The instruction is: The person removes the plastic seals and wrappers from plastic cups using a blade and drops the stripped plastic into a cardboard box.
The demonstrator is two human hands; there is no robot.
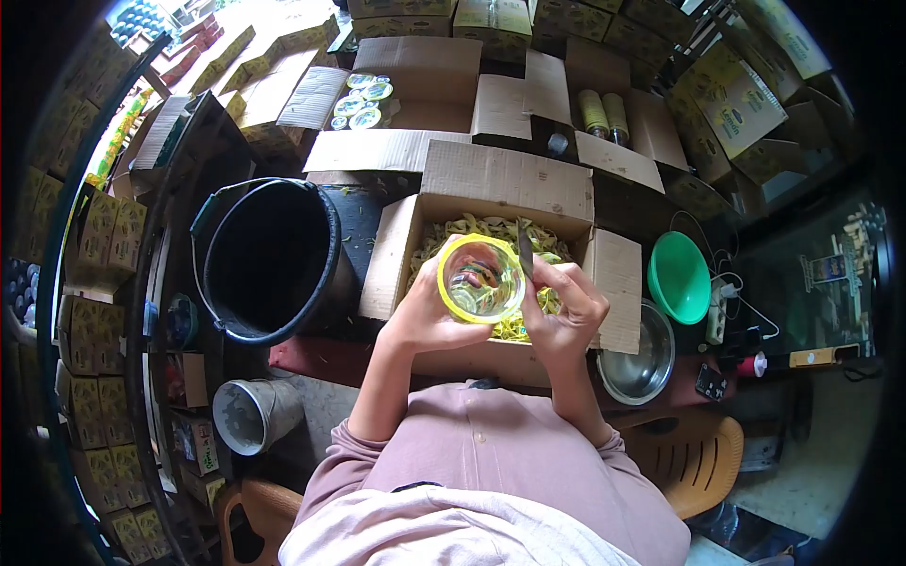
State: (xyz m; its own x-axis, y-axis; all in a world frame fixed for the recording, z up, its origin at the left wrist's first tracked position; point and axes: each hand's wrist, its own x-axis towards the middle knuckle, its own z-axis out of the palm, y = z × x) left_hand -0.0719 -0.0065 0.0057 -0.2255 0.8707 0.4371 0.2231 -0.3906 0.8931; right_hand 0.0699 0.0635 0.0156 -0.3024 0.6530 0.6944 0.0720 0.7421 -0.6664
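Observation:
My left hand (417, 309) is wrapped round a clear plastic cup (483, 304) with a bright yellow rim, its open mouth facing me. Printed colours show through its wall. In my right hand (568, 307) is a knife (526, 249) with a dark blade, pointing away from me and lying close beside the cup's rim; whether they touch I cannot tell. Both hands are above an open cardboard box (508, 179). Thin yellow-green strips (545, 247) fill the box, and the cup hides part of them.
A black bucket (332, 274) stands left of the box, a grey bucket (247, 415) lower down. On the right are a green bowl (679, 277), a metal bowl (651, 363) and a phone (711, 382). Behind, another carton (425, 66) contains several sealed cups (363, 102).

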